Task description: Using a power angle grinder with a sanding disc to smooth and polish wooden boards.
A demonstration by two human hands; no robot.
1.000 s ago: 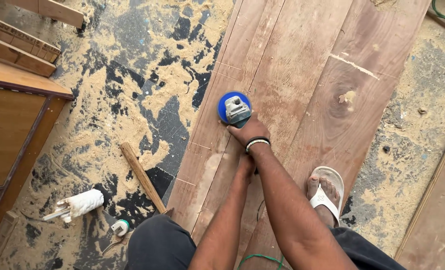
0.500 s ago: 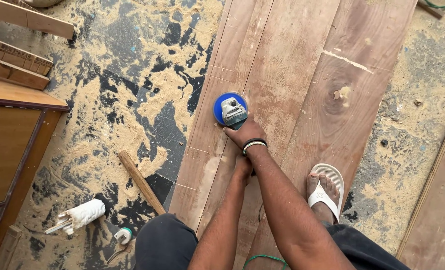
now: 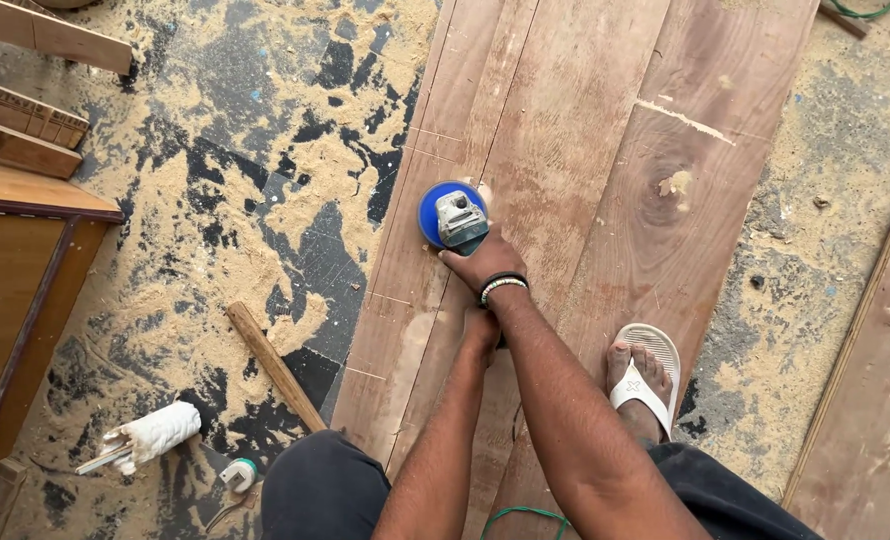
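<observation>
While the right hand (image 3: 485, 262) clamps the grinder (image 3: 453, 216), its blue disc lies on the plank (image 3: 575, 150). At six o'clock, the left hand (image 3: 482, 330) grips its rear. Judging by sawdust (image 3: 265, 180), sanding seems underway; most board looks untouched.

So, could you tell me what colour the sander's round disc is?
Bright blue: the disc, clearest in the head view.
</observation>
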